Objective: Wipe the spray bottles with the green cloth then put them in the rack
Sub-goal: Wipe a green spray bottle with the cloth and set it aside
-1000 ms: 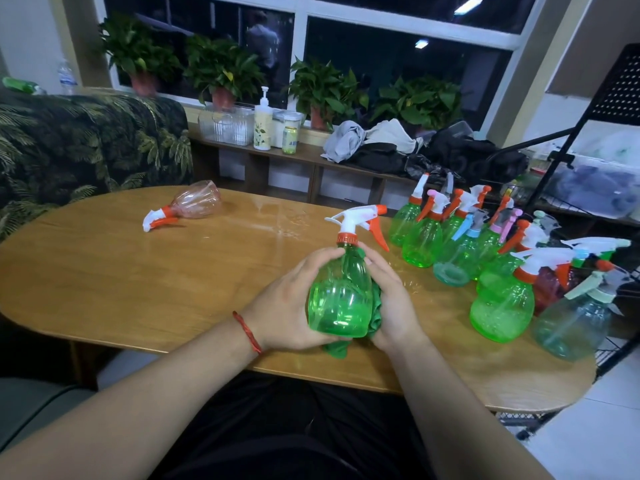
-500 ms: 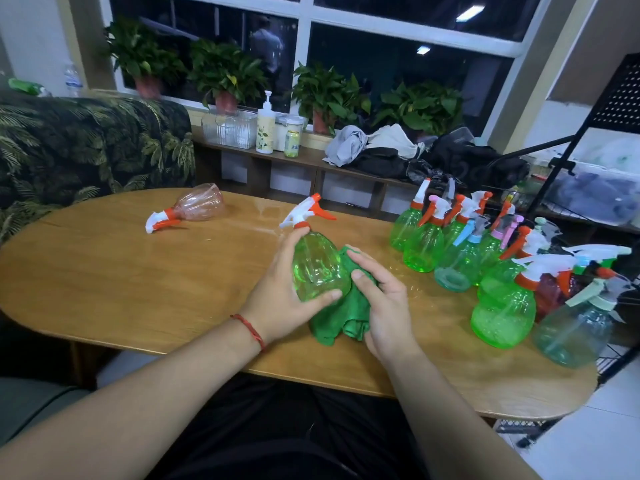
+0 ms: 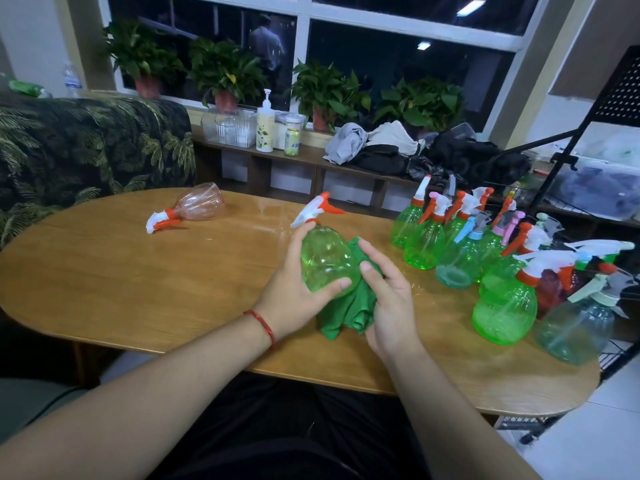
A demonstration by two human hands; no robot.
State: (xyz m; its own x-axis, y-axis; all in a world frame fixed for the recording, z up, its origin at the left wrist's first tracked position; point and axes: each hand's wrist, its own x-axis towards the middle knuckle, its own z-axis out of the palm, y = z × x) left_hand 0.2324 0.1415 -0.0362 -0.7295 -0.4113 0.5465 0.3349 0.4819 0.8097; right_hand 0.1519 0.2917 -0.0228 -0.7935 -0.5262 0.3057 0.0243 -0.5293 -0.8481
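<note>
**Wiping step under way on one green bottle**

Far left of the held green spray bottle (image 3: 325,261), a pink bottle (image 3: 201,206) lies on its side on the table (image 3: 104,289), with bare wood between them. The left hand (image 3: 294,299) wraps the held bottle's body, which is tilted with the nozzle away. Just right of it, the right hand (image 3: 391,306) bunches the green cloth (image 3: 349,306) against its side. The wipe looks unfinished, so the next move is probably to turn the bottle and then carry it to the rack (image 3: 623,95), far right. Standing bottles (image 3: 485,258) crowd that route near the table's right edge, so lift the bottle high over them.
</note>
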